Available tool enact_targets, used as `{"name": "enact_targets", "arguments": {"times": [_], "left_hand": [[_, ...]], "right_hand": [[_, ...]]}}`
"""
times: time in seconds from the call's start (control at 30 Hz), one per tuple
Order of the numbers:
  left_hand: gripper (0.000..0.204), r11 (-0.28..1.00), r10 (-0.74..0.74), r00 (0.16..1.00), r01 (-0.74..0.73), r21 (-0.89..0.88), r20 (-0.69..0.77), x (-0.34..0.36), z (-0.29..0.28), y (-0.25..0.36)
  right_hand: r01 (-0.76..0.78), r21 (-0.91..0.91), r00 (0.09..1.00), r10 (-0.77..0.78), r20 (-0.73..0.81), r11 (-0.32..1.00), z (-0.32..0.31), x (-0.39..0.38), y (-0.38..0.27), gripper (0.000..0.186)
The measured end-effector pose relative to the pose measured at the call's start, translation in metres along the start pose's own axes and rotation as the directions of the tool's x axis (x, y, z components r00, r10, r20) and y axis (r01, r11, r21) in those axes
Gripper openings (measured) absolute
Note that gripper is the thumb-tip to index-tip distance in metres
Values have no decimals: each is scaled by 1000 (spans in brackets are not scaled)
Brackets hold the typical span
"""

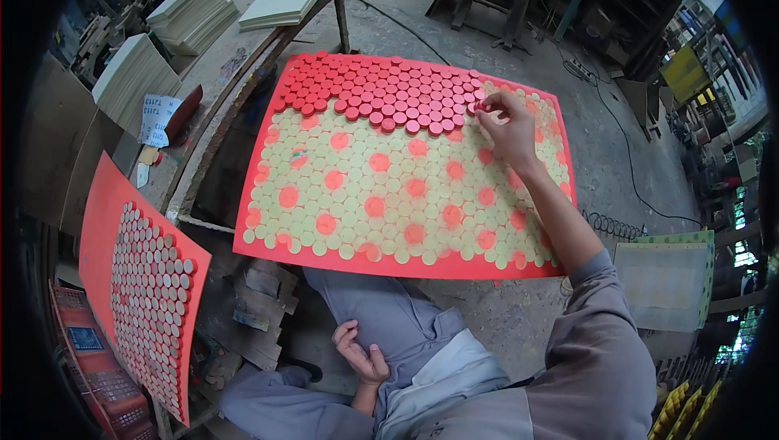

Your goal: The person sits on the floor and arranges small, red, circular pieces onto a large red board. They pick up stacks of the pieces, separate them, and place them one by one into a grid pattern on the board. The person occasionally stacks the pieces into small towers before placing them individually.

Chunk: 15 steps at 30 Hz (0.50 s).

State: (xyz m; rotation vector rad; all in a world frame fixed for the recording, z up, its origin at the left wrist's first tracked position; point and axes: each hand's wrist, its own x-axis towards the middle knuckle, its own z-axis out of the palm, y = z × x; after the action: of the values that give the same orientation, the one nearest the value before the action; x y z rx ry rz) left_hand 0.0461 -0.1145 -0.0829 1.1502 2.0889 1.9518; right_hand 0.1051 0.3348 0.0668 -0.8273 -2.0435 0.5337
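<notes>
Right hand [509, 128] at the far right part of a large red board [454, 268], thumb and fingertips pinching a small red disc [480, 106]; whether that disc touches the board or its neighbours cannot be told, the fingers covering part of it. It sits at the right-hand end of a block of packed red discs [389, 87], which fills most of the board's far portion, rim to rim, with a ragged near edge. Rest of the board: pale yellow-green circles [357, 188] in close rows, broken at intervals by larger reddish spots [379, 163], some blurred at the margins; plain red border along the near side. Left hand [363, 353] lies in the lap against grey trousers [357, 298], fingers loosely curled, thumb apart, grip relaxed. Person's right sleeve, also grey, reaches up from lower right. To the left, nearer the person, a second red board [105, 221] stands tilted, part covered with pale-faced discs [150, 302] whose sides show red. Below it, an orange-red basket [101, 383]. Beyond, the worn edge of a surface [203, 144] runs away at a slant; stacks of pale panels [191, 14] at upper left. Grey floor [402, 6] past the far edge. Lower right, a translucent sheet [659, 284] with greenish margins.
</notes>
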Motion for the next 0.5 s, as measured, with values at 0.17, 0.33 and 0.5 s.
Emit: {"name": "enact_targets", "arguments": {"times": [0.17, 0.33, 0.5], "left_hand": [[50, 927, 242, 951, -286, 243, 194, 36, -11, 34], [41, 908, 374, 905, -401, 117, 200, 132, 4, 74], [40, 879, 227, 910, -344, 329, 346, 232, 53, 86]], "right_hand": [[-19, 29, 996, 17, 84, 999, 9, 1, 4, 18], [-65, 4, 995, 65, 73, 998, 16, 0, 4, 21], [44, 67, 993, -36, -110, 997, 3, 17, 16, 22]]}}
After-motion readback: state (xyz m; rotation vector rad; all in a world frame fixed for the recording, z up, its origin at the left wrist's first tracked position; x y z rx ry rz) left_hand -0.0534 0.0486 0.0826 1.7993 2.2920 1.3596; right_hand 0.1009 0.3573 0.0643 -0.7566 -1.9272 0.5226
